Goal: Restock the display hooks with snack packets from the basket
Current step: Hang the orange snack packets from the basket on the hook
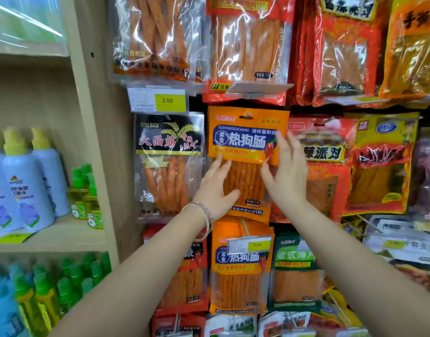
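Snack packets (343, 57) cover the display wall across the middle and right, hung in overlapping rows of red, orange and yellow. On the left stands a pale wooden shelf unit (87, 117) holding white spray bottles (26, 186) with yellow-green caps and, lower down, green-capped bottles (70, 283). At the centre of the wall hangs an orange packet (248, 142) with a blue SUSHIREGOUCHANG label. It sits between a black-labelled packet (169, 164) on its left and a red packet (323, 166) on its right, with a stack of matching orange packets (240, 276) just below. The left hand (216, 188) lies flat on the orange packet's clear lower window, fingers straight and close together, thumb spread out to the right. The right hand (285, 171) is at the packet's right edge, fingers straight and loosely spread, pinching nothing; whether they touch it cannot be told. A thin bangle (205, 215) circles the left wrist. A yellow price tag (158, 100) reading 2.00 sits above the black-labelled packet, and a smaller price tag (249, 245) fronts the stack. A metal hook (248, 116) passes through the orange packet's top hole.
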A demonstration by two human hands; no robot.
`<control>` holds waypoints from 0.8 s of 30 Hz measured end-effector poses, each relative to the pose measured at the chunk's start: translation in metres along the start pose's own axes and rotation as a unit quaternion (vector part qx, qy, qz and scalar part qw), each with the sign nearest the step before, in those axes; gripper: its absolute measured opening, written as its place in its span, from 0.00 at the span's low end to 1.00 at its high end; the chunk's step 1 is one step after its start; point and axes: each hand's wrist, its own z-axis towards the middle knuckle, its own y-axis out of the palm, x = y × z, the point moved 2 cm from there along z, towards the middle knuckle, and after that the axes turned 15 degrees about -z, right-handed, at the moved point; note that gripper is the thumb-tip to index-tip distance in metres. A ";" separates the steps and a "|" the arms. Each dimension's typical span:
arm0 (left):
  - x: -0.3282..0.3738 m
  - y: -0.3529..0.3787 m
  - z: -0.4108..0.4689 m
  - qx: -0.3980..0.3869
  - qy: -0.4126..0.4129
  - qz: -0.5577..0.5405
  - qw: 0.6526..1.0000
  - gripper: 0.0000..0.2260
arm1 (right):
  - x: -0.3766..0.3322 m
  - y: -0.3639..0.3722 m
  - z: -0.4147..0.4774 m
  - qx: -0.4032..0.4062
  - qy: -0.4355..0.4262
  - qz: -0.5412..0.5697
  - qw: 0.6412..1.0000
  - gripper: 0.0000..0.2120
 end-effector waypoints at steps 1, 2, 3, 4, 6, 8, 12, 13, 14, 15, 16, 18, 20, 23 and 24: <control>-0.008 0.005 -0.002 -0.015 -0.010 0.012 1.000 0.35 | 0.001 0.006 -0.010 -0.016 -0.042 -0.048 0.998 0.30; -0.015 0.010 -0.004 -0.028 -0.017 0.030 0.999 0.37 | 0.002 0.013 -0.020 -0.037 -0.081 -0.091 0.992 0.29; -0.021 0.015 -0.004 -0.039 -0.022 0.048 0.998 0.38 | 0.004 0.021 -0.028 -0.062 -0.111 -0.129 0.984 0.29; -0.026 0.018 -0.004 -0.046 -0.026 0.062 0.997 0.38 | 0.007 0.028 -0.035 -0.086 -0.129 -0.159 0.975 0.30; -0.032 0.023 -0.001 -0.056 -0.027 0.079 0.995 0.40 | 0.012 0.040 -0.042 -0.125 -0.138 -0.198 0.962 0.34; -0.037 0.024 0.003 -0.065 -0.031 0.094 0.993 0.41 | 0.013 0.049 -0.043 -0.146 -0.135 -0.225 0.954 0.38; -0.046 0.024 0.015 -0.087 -0.045 0.122 0.988 0.41 | 0.012 0.064 -0.036 -0.189 -0.127 -0.284 0.931 0.45; -0.047 0.024 0.017 -0.093 -0.046 0.122 0.987 0.41 | 0.011 0.068 -0.035 -0.199 -0.121 -0.292 0.928 0.45; -0.049 0.025 0.019 -0.097 -0.045 0.119 0.987 0.41 | 0.009 0.070 -0.034 -0.204 -0.115 -0.297 0.926 0.45; -0.051 0.025 0.021 -0.099 -0.043 0.116 0.987 0.41 | 0.008 0.072 -0.033 -0.205 -0.110 -0.299 0.925 0.44; -0.053 0.026 0.023 -0.100 -0.041 0.115 0.987 0.41 | 0.007 0.072 -0.032 -0.208 -0.105 -0.302 0.925 0.44; -0.056 0.029 0.022 -0.097 -0.032 0.110 0.989 0.42 | 0.006 0.070 -0.033 -0.208 -0.098 -0.301 0.926 0.44; -0.055 0.028 0.019 -0.089 -0.021 0.098 0.991 0.40 | 0.003 0.062 -0.034 -0.212 -0.094 -0.284 0.931 0.41; -0.041 0.023 0.008 -0.095 -0.035 0.052 0.993 0.32 | -0.005 0.042 -0.040 -0.222 -0.063 -0.229 0.946 0.32; -0.035 0.020 -0.001 -0.092 -0.043 0.016 0.995 0.29 | -0.008 0.033 -0.043 -0.221 -0.042 -0.203 0.953 0.29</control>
